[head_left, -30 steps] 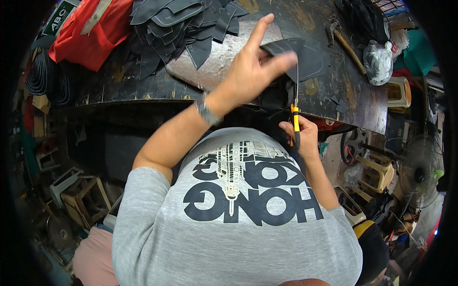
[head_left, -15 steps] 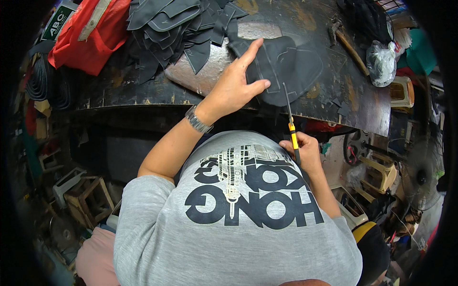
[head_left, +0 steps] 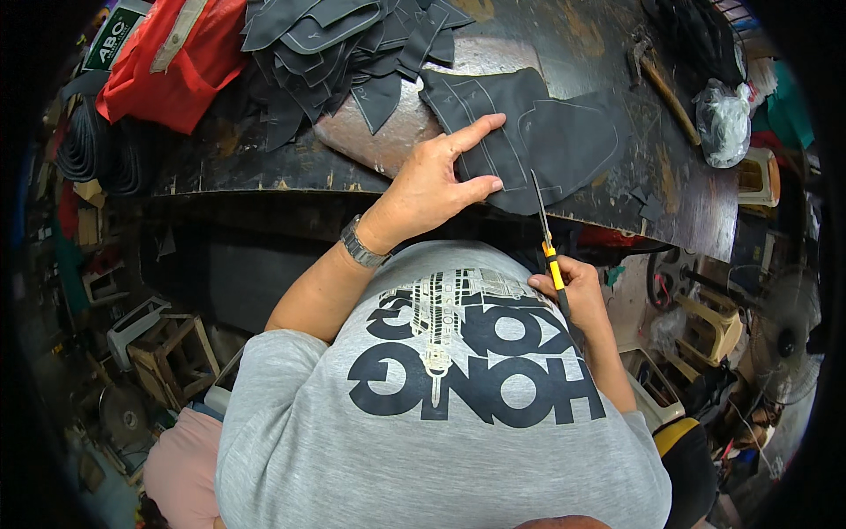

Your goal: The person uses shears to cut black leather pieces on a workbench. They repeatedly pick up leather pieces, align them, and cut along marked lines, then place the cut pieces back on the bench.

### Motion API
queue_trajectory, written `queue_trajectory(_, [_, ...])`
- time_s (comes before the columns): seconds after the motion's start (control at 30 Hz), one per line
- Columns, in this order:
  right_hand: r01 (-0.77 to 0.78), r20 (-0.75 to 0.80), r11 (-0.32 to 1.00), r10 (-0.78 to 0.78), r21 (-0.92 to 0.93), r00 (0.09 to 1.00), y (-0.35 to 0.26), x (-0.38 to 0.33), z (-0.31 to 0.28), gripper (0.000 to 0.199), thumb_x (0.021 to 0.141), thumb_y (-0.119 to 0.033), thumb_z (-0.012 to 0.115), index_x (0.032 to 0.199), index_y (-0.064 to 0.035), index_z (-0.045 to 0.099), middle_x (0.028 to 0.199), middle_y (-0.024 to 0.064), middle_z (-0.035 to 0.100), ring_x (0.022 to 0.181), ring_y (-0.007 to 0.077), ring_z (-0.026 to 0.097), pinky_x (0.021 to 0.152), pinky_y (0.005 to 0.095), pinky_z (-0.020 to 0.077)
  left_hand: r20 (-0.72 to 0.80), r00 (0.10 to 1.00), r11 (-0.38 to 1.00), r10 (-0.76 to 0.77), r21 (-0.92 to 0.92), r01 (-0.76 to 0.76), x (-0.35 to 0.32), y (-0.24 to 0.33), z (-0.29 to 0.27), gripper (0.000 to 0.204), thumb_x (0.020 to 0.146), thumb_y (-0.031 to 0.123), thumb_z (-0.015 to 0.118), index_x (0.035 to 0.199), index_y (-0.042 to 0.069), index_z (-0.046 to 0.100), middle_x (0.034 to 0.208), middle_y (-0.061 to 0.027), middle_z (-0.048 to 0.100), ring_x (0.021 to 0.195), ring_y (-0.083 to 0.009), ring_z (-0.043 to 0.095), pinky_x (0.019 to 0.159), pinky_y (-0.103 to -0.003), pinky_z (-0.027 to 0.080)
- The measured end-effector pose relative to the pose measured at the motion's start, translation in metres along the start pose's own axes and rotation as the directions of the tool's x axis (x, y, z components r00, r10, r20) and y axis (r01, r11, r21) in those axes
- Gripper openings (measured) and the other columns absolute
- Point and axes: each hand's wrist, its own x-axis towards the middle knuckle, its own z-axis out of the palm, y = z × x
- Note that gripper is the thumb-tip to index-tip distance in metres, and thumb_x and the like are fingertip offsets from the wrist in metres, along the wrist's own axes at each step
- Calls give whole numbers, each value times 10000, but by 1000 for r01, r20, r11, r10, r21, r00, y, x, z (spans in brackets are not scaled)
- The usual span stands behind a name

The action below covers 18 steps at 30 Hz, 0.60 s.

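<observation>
My left hand [head_left: 445, 172] rests on a dark grey sheet of leather-like material [head_left: 573, 137], its thumb and index finger spread apart and the other fingers tucked from sight. Pale outlines are drawn on the sheet, which lies across the table's near edge. In my right hand [head_left: 577, 291] is a pair of scissors [head_left: 552, 264] with yellow and black handles, pointing away from me. Their narrow blades reach the sheet's near side, right of my left thumb. Whether the blades are apart is too fine to tell.
Beyond my left hand are a pile of grey cut pieces [head_left: 326, 53] and a shiny worn slab [head_left: 357, 141] on the dark table [head_left: 256, 172]. A red bag [head_left: 176, 70] stands at left. A hammer [head_left: 670, 101] and a clear plastic bag [head_left: 723, 123] lie at right, near small scraps [head_left: 650, 207].
The sheet now lies flatter, with more of its outlined far left part showing. My left index finger has come lower onto it. The scissors stay in my right hand at the near edge.
</observation>
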Motion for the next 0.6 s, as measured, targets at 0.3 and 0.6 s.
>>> queue_trajectory(0.3, [-16,13,1000,16,12,1000,-3,3,6,377,727,-238,859,647,-24,559,582,-40,451,582,55,381,519,248,317,-104,980,983,170,90,-161,2,-8,3,612,775,93,751,1342,42,526,1049,-154,686,870,-148,664,762,-275,528])
queue_trajectory(0.6, [-12,24,999,11,36,1000,1,5,7,386,732,-233,855,640,-28,542,583,-45,439,580,56,362,512,251,297,-49,994,995,99,-8,-100,3,-6,-1,630,794,34,754,1367,-14,496,1304,-124,563,1148,-143,515,980,-262,425])
